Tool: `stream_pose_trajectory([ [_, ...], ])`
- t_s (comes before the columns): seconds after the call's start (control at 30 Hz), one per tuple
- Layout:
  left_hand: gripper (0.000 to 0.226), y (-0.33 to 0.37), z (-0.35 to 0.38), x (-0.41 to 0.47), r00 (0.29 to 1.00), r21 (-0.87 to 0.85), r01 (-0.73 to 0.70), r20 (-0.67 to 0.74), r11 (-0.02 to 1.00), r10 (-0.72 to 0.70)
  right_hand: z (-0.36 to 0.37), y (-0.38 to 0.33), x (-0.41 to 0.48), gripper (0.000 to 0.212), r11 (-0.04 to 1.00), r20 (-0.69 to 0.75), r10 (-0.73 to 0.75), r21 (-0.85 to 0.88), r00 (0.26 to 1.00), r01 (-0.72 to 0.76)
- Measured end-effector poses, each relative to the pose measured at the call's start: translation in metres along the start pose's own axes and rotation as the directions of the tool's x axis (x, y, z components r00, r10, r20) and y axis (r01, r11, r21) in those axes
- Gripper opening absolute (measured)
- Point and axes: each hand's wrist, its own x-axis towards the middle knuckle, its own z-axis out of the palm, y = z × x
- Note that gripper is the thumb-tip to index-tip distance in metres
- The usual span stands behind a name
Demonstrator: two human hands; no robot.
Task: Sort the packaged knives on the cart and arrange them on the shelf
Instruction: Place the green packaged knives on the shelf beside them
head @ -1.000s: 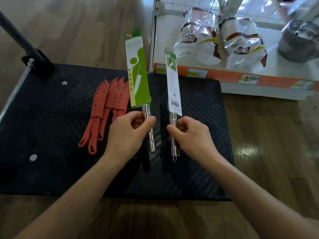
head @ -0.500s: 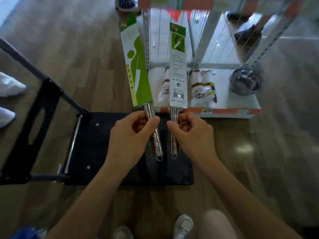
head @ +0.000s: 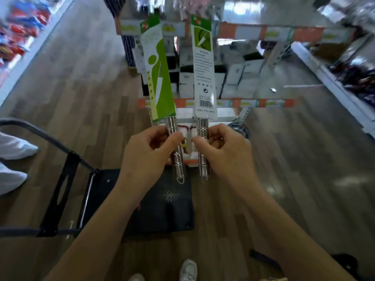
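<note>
My left hand (head: 148,153) grips the steel handle of a packaged knife (head: 160,78) whose green and white card sleeve points up. My right hand (head: 225,153) holds a second packaged knife (head: 204,74) by its steel handle, with the white barcode side of the card facing me. Both knives stand nearly upright, side by side and a little apart, above the black cart (head: 168,201) and in front of the shelf (head: 223,103). My arms hide most of the cart's deck.
The cart's grey push handle (head: 40,136) stands at the left. The shelf unit holds white boxes (head: 235,78) on a middle level and a metal pot (head: 239,128) lower down. Someone's white shoes (head: 14,149) are at the left edge. Another shelf (head: 345,74) runs along the right.
I have stood up: both knives rose with my hands from just above the cart deck to shelf height. The orange knives on the cart went out of sight.
</note>
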Motion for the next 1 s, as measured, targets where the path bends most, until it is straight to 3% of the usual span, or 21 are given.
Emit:
stream_pose_trajectory([
  [0.4,0.013,0.054,0.019,0.024,0.998,-0.041,-0.024,0.049,0.999,0.026,-0.056,-0.031,0.031,0.018,0.997,-0.077,-0.036,-0.069,0.996,0.031],
  [0.7,0.005,0.062,0.023,0.099,0.992,-0.072,-0.005,0.122,0.997,0.013,-0.057,-0.037,0.094,0.016,0.991,-0.102,-0.018,-0.136,0.995,0.004],
  [1.0,0.005,0.064,0.044,0.181,0.985,0.009,-0.030,0.167,0.999,0.028,-0.058,-0.032,0.167,0.013,0.997,-0.128,0.012,-0.080,0.992,-0.022],
])
